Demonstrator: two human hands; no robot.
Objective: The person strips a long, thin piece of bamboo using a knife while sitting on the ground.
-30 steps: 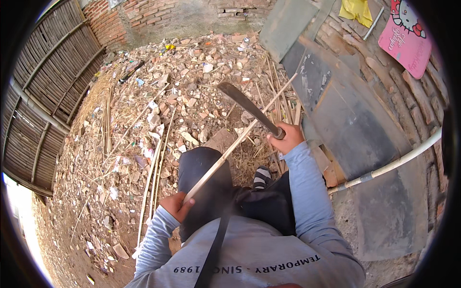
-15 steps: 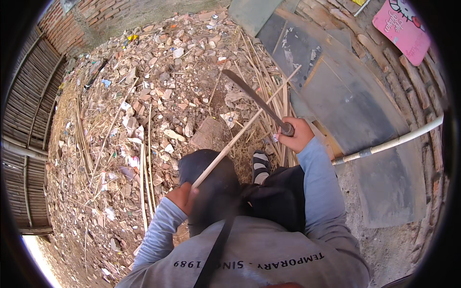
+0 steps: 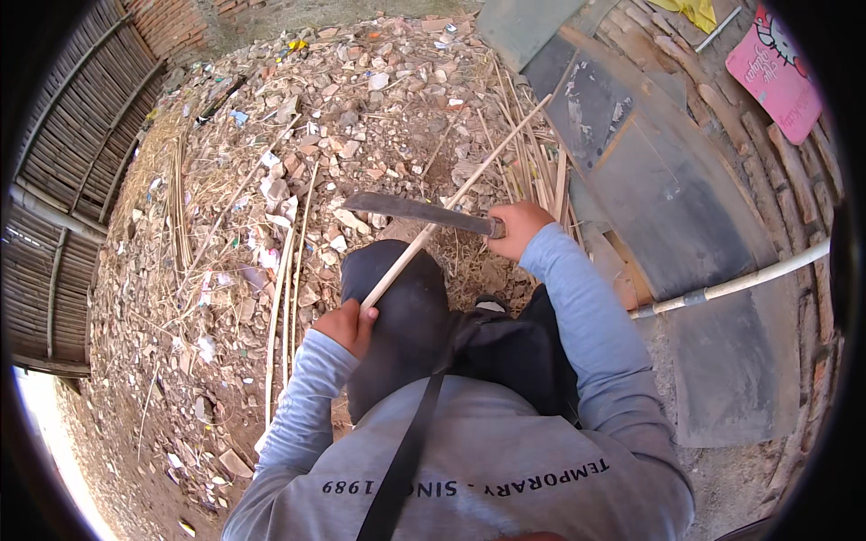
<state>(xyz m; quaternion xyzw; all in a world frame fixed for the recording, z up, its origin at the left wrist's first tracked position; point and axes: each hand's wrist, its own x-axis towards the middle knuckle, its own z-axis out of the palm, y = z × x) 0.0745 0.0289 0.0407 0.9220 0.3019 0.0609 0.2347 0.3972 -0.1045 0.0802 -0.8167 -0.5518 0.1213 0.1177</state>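
Observation:
My left hand (image 3: 347,328) is closed round the near end of a pale bamboo strip (image 3: 483,169), by my left knee. The strip slants up and away to the right over the rubble. In my right hand (image 3: 520,229) is the handle of a machete (image 3: 406,207), gripped in closed fingers. Its dark, broad blade points left and lies across the strip around mid-length. Whether the edge touches the strip or only passes over it, I cannot tell.
Broken brick and stone rubble (image 3: 244,261) covers the ground. Long bamboo strips (image 3: 285,316) lie left of my knee, more at the far right. Dark sheets (image 3: 667,189) lie on the right, crossed by a pale pole (image 3: 731,287). A slatted bamboo wall (image 3: 72,117) stands left.
The machete has swung down and toward me, its blade turning from slanting away to nearly level across the strip. My left hand has kept its hold on the strip.

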